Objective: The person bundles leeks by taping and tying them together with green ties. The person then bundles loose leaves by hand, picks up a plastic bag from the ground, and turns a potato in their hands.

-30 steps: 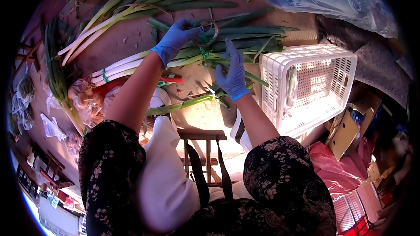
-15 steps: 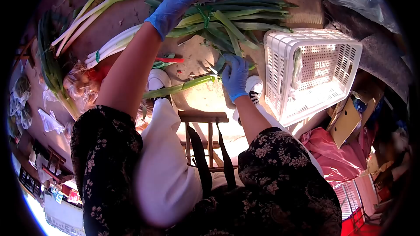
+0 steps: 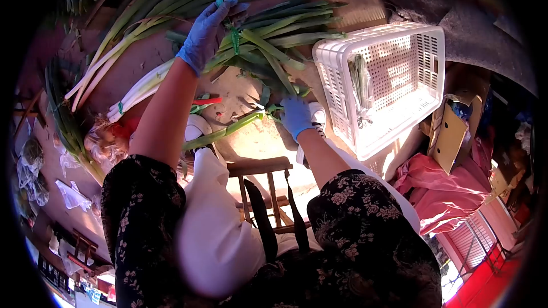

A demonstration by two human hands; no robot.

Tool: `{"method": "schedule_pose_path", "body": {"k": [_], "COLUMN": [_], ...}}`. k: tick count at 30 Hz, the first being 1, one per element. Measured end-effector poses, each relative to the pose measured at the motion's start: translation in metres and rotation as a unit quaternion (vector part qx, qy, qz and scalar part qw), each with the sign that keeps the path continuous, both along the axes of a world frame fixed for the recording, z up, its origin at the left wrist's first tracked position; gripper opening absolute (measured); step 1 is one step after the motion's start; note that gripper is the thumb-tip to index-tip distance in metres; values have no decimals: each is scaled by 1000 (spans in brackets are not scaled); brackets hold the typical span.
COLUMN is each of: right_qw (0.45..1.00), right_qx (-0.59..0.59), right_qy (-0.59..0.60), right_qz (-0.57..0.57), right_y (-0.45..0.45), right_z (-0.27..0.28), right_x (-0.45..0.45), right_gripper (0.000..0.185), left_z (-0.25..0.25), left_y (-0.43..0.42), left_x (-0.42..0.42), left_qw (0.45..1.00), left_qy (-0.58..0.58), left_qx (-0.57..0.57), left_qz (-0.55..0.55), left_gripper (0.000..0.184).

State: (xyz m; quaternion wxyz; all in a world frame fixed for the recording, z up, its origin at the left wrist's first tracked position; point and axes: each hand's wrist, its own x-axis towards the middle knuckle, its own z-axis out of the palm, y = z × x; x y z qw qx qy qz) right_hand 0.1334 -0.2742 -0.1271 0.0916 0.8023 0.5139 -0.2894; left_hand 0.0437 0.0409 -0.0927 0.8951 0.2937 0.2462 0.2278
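My left hand [image 3: 201,39], in a blue glove, is closed on a green tie strip [image 3: 235,40] above a bundle of leeks [image 3: 279,23]. Part of the strip shows at its fingertips, and part hangs down over the leaves. The bundle's white ends carry another green tie [image 3: 120,107]. My right hand [image 3: 296,116], also gloved in blue, is low beside my shoe, fingers curled among leaf scraps; whatever it grips is hidden. A loose leek stalk [image 3: 225,132] lies between my feet, left of that hand.
A white plastic crate [image 3: 342,88] with a wrapped green bundle inside stands at the right. More leeks [image 3: 103,63] lie at the upper left. A wooden stool [image 3: 260,166] is between my legs. Pink cloth [image 3: 445,188] and cardboard [image 3: 449,140] sit at the lower right.
The view has shifted, so leeks and crate appear further left. My right hand has moved down and back from the leek leaves. My left hand stays by the green strip.
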Motion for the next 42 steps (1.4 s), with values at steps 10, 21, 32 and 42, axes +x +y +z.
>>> {"method": "schedule_pose_path", "body": {"k": [10,21,32,42], "right_qw": [987,978,989,672], "right_qx": [-24,-34,-72,-235], "right_qy": [2,36,-31,599], "right_qz": [159,205,129,-367], "right_y": [-14,-21,-14,22], "right_z": [-35,-12,-9,23], "right_x": [21,2,-17,26], "right_gripper": [47,87,78,35], "left_z": [-12,-30,-43,-33], "left_y": [28,14,7,4], "left_x": [-28,-52,-52,-19], "left_qw": [988,989,954,966], "left_qy": [12,-68,-112,-47], "left_qx": [-151,-126,-258,-215], "left_qz": [30,43,108,135], "left_gripper": [31,29,12,17]}}
